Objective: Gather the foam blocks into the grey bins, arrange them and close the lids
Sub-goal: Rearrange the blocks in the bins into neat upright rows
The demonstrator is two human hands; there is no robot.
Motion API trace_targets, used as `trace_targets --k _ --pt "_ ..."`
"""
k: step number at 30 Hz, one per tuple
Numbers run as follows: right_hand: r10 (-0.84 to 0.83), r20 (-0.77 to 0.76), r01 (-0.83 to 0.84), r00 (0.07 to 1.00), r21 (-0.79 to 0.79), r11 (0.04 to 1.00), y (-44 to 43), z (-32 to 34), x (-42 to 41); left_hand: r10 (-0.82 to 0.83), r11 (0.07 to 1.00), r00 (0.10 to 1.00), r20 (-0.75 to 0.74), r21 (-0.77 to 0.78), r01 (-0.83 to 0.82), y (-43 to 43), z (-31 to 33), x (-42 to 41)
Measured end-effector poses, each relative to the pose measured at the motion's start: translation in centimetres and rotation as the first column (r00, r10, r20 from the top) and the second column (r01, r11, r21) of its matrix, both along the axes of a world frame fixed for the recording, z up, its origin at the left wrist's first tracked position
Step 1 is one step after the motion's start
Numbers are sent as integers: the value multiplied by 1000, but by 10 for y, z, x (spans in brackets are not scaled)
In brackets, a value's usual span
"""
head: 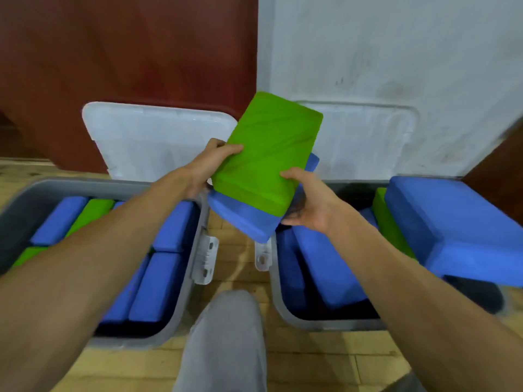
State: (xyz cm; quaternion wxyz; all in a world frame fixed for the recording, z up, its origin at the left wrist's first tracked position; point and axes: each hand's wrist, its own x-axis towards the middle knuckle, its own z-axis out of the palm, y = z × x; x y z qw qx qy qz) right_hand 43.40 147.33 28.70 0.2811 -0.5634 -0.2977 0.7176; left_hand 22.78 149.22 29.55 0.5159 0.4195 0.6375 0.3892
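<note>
My left hand (209, 162) grips the left edge of a two-block stack, thumb lying on the green block (268, 154) on top. My right hand (307, 205) takes the near right corner, thumb on the green face and fingers curled beneath. A blue block (243, 216) sits directly under the green one, showing along the near edge and at the far right corner. I hold the pair tilted, above the gap between the two bins.

Below that gap lie the wooden floor (235, 247), a white latch (208, 256) on the left bin's side and another latch (261, 256) on the right bin's. My grey-trousered knee (226, 335) rises nearest.

My forearms cover much of both bins, and the stack hides their far inner corners. The right edge is blurred.

The left bin (195, 281) holds blue blocks standing on edge in rows (169, 227) with a green one among them (93, 213). The right bin (276, 295) holds slanted blue blocks (325, 264), an upright green block (387, 222) and a large blue block (458, 230) lying tilted over its right part. Each bin's white lid stands open behind it, the left lid (147, 140) against a red-brown panel (127, 52), the right lid (362, 140) against a white wall (396, 52).
</note>
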Motion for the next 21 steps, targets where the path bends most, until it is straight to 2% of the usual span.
trace_targets --k 3,6,9,12,14,17,21 --pt "17 -72 -21 997 -46 999 -19 -16 -26 -29 997 994 -102 62 36 -6 -4 -30" --pt "10 -110 -19 994 -75 997 -34 -32 -42 -92 996 984 -153 -20 90 -17 -16 -46" --pt "83 -90 -93 993 -119 988 -43 -43 -49 -176 981 943 -282 -124 147 -24 -27 -51" --pt "138 -95 -150 986 -131 980 -43 -43 -49 -214 976 894 -394 -126 178 -21 -23 -47" --pt "121 -132 -137 984 -124 983 -42 -42 -46 -241 970 899 -366 -118 212 -18 -17 -43" --pt "50 -208 -80 977 -139 987 -40 -47 -46 -208 978 954 -214 -24 208 -13 -14 -41" --pt "47 -304 -111 952 -197 974 -42 -54 -55 -177 980 933 -314 35 197 -6 -18 -47"
